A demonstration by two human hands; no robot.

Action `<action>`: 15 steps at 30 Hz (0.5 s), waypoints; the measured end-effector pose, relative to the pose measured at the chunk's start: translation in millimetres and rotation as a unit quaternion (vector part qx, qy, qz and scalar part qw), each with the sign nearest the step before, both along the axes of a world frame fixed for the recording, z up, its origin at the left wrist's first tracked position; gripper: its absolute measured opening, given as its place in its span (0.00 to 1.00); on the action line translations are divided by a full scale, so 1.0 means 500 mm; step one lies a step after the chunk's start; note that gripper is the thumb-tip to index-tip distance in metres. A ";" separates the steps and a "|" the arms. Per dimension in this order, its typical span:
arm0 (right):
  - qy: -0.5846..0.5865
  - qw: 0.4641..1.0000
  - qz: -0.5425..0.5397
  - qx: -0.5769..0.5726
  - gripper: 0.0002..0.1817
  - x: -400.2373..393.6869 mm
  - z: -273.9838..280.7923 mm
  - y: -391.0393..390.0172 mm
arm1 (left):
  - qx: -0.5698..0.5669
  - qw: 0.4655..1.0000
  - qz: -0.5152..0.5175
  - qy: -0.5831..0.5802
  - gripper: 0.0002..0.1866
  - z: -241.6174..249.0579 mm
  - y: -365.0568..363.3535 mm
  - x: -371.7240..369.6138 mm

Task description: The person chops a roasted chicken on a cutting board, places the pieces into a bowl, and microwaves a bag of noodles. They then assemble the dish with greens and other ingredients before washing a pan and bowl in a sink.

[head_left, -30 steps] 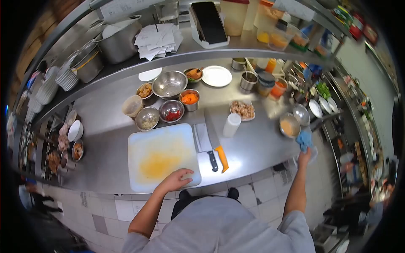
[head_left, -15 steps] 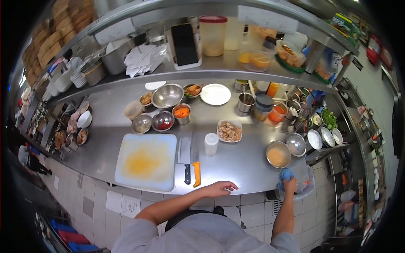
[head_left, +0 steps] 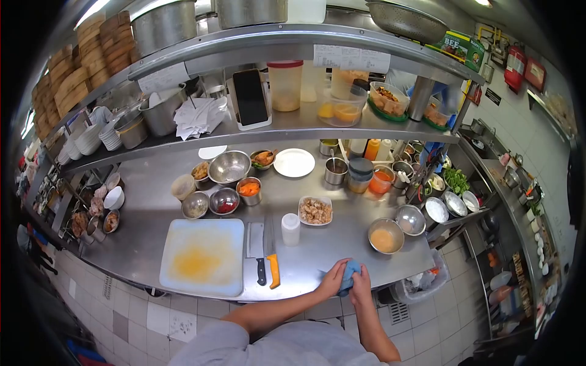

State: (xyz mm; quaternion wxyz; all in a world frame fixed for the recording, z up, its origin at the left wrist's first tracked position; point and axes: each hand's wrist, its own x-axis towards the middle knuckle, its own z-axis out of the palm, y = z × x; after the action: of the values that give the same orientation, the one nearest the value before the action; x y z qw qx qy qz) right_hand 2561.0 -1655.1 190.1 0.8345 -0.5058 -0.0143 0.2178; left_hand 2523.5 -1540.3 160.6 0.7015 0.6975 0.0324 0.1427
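In front of my body, near the counter's front edge, a crumpled blue cloth (head_left: pixel 347 277) is bunched between my two hands. My left hand (head_left: pixel 331 279) presses on it from the left, fingers closed. From the other side my right hand (head_left: pixel 361 285) grips it, partly hiding it. To the left lie a cleaver (head_left: pixel 256 244) with a black handle and a knife with a yellow handle (head_left: pixel 274 271). A white squeeze bottle (head_left: pixel 291 229) stands behind them. Right of my hands sits a metal bowl of pale orange liquid (head_left: pixel 386 236).
A white cutting board (head_left: pixel 201 244), stained yellow, is at the left. Farther back are a dish of chopped meat (head_left: pixel 315 211), a white plate (head_left: pixel 294 163) and several metal bowls. A lined bin (head_left: pixel 421 283) stands beyond the right edge. A shelf (head_left: pixel 293 131) overhangs the counter's back.
My right hand has brought the blue cloth leftward from beside the bin to in front of my body. My left hand, empty before, has closed on it. The head view has tilted up.
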 end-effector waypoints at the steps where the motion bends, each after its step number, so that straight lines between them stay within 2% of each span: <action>1: -0.014 1.000 0.004 -0.002 0.15 0.010 0.007 -0.006 | 0.023 0.999 0.014 -0.028 0.21 0.020 -0.016 -0.033; 2: -0.025 1.000 0.011 -0.003 0.15 0.021 0.008 -0.008 | 0.047 0.997 0.026 -0.057 0.23 0.036 -0.020 -0.054; 5: -0.026 0.999 0.001 -0.023 0.14 0.062 0.008 -0.018 | 0.078 0.990 -0.110 -0.045 0.26 -0.019 0.023 -0.115; 8: -0.183 0.972 0.055 -0.133 0.17 0.069 0.062 -0.022 | 0.168 0.961 -0.181 0.123 0.31 -0.058 0.095 -0.161; 9: -0.191 0.960 0.122 -0.164 0.18 0.066 0.066 -0.018 | 0.229 0.957 -0.141 0.109 0.31 -0.067 0.103 -0.153; 11: -0.202 0.919 0.254 -0.224 0.21 0.041 0.059 -0.008 | 0.346 0.933 -0.060 0.083 0.32 -0.075 0.109 -0.148; 12: -0.301 0.878 0.248 -0.278 0.21 0.018 0.035 0.005 | 0.491 0.861 -0.101 0.081 0.31 -0.071 0.111 -0.134; 14: -0.486 0.757 0.225 -0.375 0.21 -0.028 -0.034 0.051 | 0.473 0.873 -0.114 0.032 0.28 -0.136 0.089 -0.115; 15: -0.454 0.789 0.192 -0.367 0.20 -0.038 -0.051 0.066 | 0.464 0.878 -0.122 0.008 0.27 -0.160 0.078 -0.108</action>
State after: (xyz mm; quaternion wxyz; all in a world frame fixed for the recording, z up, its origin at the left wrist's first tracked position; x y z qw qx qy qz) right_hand 2542.1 -1621.9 164.4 0.4245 -0.8012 -0.4077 0.1079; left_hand 2469.4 -1501.2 80.9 0.3094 0.9424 -0.1169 0.0494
